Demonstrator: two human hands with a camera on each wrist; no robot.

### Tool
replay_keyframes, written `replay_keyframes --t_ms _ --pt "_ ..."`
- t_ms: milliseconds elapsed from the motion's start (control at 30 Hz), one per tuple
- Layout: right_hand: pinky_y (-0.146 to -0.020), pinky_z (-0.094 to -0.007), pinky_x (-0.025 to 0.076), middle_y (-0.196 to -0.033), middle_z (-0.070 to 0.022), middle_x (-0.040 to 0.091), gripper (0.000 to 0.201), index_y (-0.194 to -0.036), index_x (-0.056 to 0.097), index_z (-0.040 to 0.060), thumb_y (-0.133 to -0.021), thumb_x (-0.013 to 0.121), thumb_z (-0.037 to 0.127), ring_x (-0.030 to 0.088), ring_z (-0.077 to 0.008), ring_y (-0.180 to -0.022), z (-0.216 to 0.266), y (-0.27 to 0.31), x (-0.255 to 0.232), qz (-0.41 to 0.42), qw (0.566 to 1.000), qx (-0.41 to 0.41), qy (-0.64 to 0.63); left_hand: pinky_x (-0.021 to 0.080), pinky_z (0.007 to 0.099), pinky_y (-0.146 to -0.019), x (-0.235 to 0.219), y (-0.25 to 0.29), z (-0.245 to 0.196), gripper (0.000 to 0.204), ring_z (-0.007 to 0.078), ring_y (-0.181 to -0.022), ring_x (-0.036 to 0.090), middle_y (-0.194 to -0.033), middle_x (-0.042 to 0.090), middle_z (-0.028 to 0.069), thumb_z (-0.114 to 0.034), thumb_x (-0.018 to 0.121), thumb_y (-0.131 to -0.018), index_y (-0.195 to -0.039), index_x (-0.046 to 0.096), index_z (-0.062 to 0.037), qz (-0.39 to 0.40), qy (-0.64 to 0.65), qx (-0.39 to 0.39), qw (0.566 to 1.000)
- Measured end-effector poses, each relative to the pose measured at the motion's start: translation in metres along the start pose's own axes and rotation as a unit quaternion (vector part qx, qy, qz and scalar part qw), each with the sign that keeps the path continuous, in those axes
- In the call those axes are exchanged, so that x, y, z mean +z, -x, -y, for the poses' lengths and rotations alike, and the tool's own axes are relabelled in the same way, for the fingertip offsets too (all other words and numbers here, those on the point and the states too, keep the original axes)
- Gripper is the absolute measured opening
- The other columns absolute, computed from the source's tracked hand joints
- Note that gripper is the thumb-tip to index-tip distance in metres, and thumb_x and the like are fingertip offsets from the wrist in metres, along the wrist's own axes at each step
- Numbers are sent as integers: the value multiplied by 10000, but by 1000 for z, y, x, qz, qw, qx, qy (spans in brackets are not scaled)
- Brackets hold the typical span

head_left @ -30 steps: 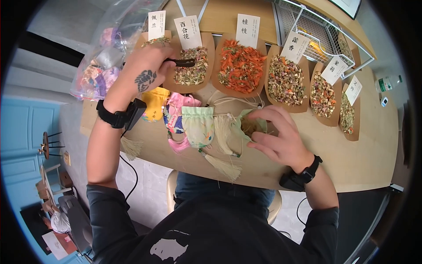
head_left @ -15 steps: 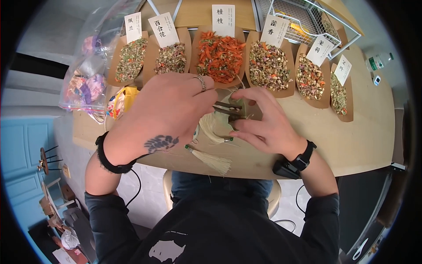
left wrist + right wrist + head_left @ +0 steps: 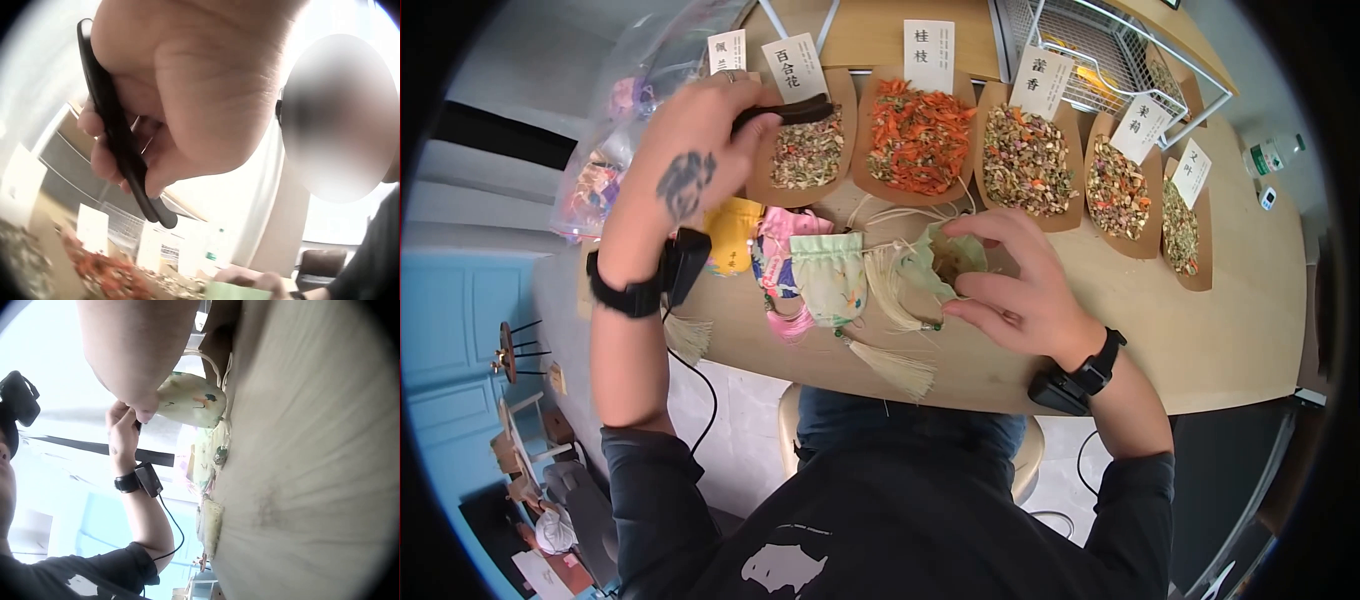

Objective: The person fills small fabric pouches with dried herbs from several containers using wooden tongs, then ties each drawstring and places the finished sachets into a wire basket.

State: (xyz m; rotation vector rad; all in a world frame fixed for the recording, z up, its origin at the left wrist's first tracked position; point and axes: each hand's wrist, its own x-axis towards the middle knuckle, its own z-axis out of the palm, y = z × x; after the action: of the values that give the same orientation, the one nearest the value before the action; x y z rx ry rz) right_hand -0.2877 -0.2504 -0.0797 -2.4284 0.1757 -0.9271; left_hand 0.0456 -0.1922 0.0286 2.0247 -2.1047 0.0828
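Observation:
Dark tongs [image 3: 805, 108] are gripped between the thumb and fingers of my left hand [image 3: 685, 160], up at the leftmost herb tray, which the hand mostly hides. In the left wrist view the tongs [image 3: 119, 134] slant across the curled fingers. A pale green drawstring pouch [image 3: 918, 262] stands open-mouthed on the table with dried bits inside. My right hand [image 3: 1028, 290] pinches its rim with thumb and fingers. The right wrist view shows the pouch [image 3: 195, 405] bulging beside the hand. Another green pouch [image 3: 828, 280] with a cream tassel [image 3: 890, 365] lies to its left.
Card-labelled paper trays of herbs curve along the back, among them an orange-topped one [image 3: 920, 140]. Pink [image 3: 780, 235] and yellow [image 3: 732, 235] pouches lie left. A plastic bag [image 3: 590, 190], wire basket [image 3: 1090, 60] and bottle [image 3: 1275, 155] stand around the table's edges.
My left hand brought the tongs from the left trays to the green pouch's mouth, then back to the leftmost tray. My right hand stayed at the pouch. The head view shifted slightly.

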Motion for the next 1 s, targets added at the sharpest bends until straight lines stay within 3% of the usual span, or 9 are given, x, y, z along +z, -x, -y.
replay_keyframes --t_ms 133,233,300,500,600,700,800,1000 --pt "-959 -496 493 -1345 -188 636 229 -856 708 67 -801 885 202 610 -377 -1133 -2 4 3 6 1000 18 -22 554 500 -863 38 -6 47 242 430 -992 705 -1050 732 244 -199 673 -941 -1057 775 -13 24 -41 -74 996" --pt "-912 -468 526 -1308 -155 640 204 -879 722 71 -821 867 203 626 -371 -1107 -1 0 1 0 1000 -2 -1 555 483 -846 51 -18 61 267 426 -970 712 -1007 736 255 -215 664 -948 -1050 771 7 69 -30 -93 993" --pt "-904 -465 528 -1304 -156 642 203 -883 722 66 -819 867 193 628 -369 -1100 -1 1 2 2 1000 1 -5 541 464 -828 53 -29 60 281 415 -956 716 -976 740 256 -219 659 -966 -1063 760 25 124 -33 -104 986" --pt "-880 -462 533 -1288 -161 651 200 -892 721 53 -819 865 171 635 -367 -1081 -2 1 2 3 1000 10 -13 537 412 -762 55 -36 51 274 348 -838 709 -910 736 221 -219 677 -968 -1067 762 23 134 50 -78 987" --pt "-874 -460 534 -1284 -162 651 197 -893 721 52 -822 863 169 636 -366 -1077 -2 1 2 0 1000 4 -11 532 396 -745 54 -35 49 225 330 -805 698 -895 733 201 -175 708 -946 -1058 768 10 164 115 -34 979" --pt "-874 -460 535 -1284 -161 651 194 -893 721 52 -824 862 167 637 -366 -1074 -3 1 2 0 1000 1 -12 535 406 -752 45 -32 46 200 343 -826 706 -929 747 188 -117 741 -900 -1062 772 -5 116 98 -3 988" --pt "-879 -459 536 -1285 -158 651 191 -893 722 54 -826 861 166 637 -366 -1076 -3 2 3 -1 1000 4 -14 568 434 -839 35 -32 45 205 381 -937 723 -995 764 173 -119 743 -875 -1064 789 -54 110 47 28 992" --pt "-886 -455 537 -1291 -147 651 185 -893 721 57 -831 859 163 636 -360 -1083 -2 2 3 3 1000 11 -11 574 459 -848 36 -22 32 236 372 -962 708 -1027 742 135 -32 772 -820 -1056 777 -22 69 -20 138 988"
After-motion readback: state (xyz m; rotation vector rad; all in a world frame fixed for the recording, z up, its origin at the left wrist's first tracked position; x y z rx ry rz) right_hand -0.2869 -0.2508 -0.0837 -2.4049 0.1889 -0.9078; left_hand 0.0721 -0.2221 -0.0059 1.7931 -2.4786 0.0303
